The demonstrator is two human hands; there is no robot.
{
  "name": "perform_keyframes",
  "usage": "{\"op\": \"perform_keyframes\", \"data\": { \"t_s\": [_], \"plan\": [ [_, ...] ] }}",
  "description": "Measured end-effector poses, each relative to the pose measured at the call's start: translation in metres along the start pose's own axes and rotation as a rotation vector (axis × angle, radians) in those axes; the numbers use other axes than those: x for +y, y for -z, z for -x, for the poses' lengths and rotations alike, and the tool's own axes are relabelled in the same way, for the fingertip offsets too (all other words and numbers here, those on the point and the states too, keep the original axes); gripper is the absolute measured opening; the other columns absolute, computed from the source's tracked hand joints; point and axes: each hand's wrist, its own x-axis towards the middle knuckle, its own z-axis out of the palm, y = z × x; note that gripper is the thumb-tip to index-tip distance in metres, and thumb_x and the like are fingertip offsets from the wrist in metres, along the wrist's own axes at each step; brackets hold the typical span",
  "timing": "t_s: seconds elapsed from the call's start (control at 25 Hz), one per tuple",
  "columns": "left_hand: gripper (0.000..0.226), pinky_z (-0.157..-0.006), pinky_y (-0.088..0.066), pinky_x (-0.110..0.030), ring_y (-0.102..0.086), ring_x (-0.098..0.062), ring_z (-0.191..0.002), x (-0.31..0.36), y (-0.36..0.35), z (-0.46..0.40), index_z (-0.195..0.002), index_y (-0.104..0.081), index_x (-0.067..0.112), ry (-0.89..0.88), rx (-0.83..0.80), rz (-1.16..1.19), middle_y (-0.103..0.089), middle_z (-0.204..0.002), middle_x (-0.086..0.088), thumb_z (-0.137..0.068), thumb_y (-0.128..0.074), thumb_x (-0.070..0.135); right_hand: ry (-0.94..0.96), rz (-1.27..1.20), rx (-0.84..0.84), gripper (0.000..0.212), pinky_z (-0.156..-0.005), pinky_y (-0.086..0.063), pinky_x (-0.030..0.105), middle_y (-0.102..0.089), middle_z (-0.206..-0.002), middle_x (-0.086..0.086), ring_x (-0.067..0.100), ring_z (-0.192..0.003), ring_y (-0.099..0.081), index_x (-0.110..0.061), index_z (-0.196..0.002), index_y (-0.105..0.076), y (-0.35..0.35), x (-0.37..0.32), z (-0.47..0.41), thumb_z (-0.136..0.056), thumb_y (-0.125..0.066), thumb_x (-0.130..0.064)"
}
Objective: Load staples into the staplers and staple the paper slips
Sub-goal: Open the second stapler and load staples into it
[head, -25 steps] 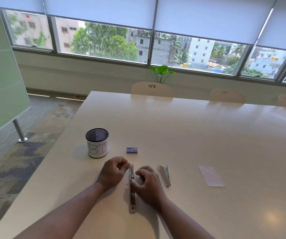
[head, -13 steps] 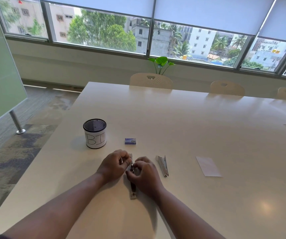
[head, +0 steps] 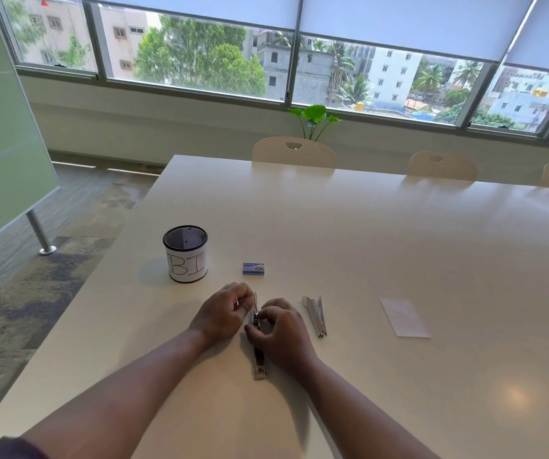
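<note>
A metal stapler (head: 259, 359) lies lengthwise on the table (head: 365, 243), opened out flat. My left hand (head: 225, 311) pinches its far end from the left. My right hand (head: 281, 329) rests over its middle from the right, fingertips on the channel. Whether a staple strip is in my fingers I cannot tell. A second silver stapler (head: 316, 315) lies shut just right of my right hand. A small blue staple box (head: 253, 269) sits beyond my hands. A white paper slip (head: 404, 317) lies farther right.
A black mesh cup (head: 185, 253) with a white label reading "BI" stands to the left of the staple box. The table's left edge drops to carpet. Chairs (head: 294, 153) line the far side under the windows.
My two hands have drawn closer together over the far half of the stapler, and my right fingertips have shifted onto it. The head camera has tilted slightly.
</note>
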Motion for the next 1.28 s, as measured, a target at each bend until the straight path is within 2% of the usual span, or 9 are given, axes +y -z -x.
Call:
{"op": "perform_keyframes", "data": {
  "t_s": [0.24, 0.44, 0.72, 0.96, 1.12, 1.28],
  "plan": [
    [0.006, -0.076, -0.050, -0.036, -0.059, -0.012, -0.082, 0.0031, -0.0013, 0.0027, -0.089, -0.057, 0.031, -0.010, -0.032, -0.067, -0.058, -0.090, 0.013, -0.095, -0.058, 0.030, -0.003, -0.009, 0.002, 0.028, -0.079, -0.045, 0.016, -0.061, -0.097, -0.009, 0.006, -0.091, -0.057, -0.018, -0.080, -0.072, -0.0007, -0.0001, 0.0004, -0.079, -0.070, -0.045],
    [0.008, -0.070, -0.046, -0.027, -0.055, -0.003, -0.074, 0.0049, -0.0011, 0.0021, -0.087, -0.058, 0.029, 0.013, -0.006, -0.057, -0.059, -0.090, 0.015, -0.094, -0.061, 0.029, -0.008, -0.020, 0.002, 0.026, -0.076, -0.043, 0.012, -0.061, -0.097, -0.008, 0.006, -0.090, -0.057, -0.017, -0.078, -0.071, -0.0007, 0.0007, 0.0006, -0.078, -0.072, -0.043],
    [0.021, -0.076, -0.047, -0.032, -0.057, -0.017, -0.083, -0.0005, 0.0000, -0.0049, -0.079, -0.055, 0.030, 0.071, -0.017, 0.057, -0.058, -0.088, 0.009, -0.096, -0.062, 0.020, -0.016, -0.031, 0.006, 0.031, -0.085, -0.050, 0.025, -0.061, -0.100, -0.007, 0.011, -0.094, -0.059, -0.016, -0.084, -0.072, -0.0008, 0.0010, 0.0008, -0.075, -0.072, -0.045],
    [0.019, -0.075, -0.047, -0.030, -0.057, -0.012, -0.083, -0.0009, 0.0014, -0.0038, -0.080, -0.057, 0.028, 0.053, -0.044, 0.051, -0.058, -0.088, 0.011, -0.095, -0.063, 0.019, -0.018, -0.018, -0.006, 0.028, -0.082, -0.047, 0.020, -0.062, -0.099, -0.007, 0.010, -0.092, -0.058, -0.017, -0.085, -0.072, -0.0002, 0.0012, 0.0006, -0.077, -0.074, -0.043],
    [0.014, -0.068, -0.040, -0.021, -0.053, -0.004, -0.074, 0.0012, 0.0002, -0.0022, -0.082, -0.060, 0.027, 0.056, -0.034, 0.032, -0.058, -0.086, 0.013, -0.093, -0.066, 0.021, -0.023, -0.037, -0.003, 0.023, -0.079, -0.048, 0.019, -0.061, -0.097, -0.008, 0.008, -0.090, -0.058, -0.021, -0.078, -0.069, 0.0001, 0.0005, 0.0008, -0.076, -0.074, -0.043],
    [0.009, -0.063, -0.039, -0.019, -0.052, -0.001, -0.067, 0.0035, -0.0010, -0.0014, -0.084, -0.063, 0.028, 0.070, -0.028, 0.004, -0.061, -0.088, 0.014, -0.091, -0.067, 0.024, -0.019, -0.038, -0.008, 0.017, -0.074, -0.041, 0.010, -0.060, -0.096, -0.009, 0.006, -0.088, -0.057, -0.029, -0.075, -0.063, 0.0021, -0.0014, 0.0015, -0.078, -0.074, -0.042]
  ]
}}
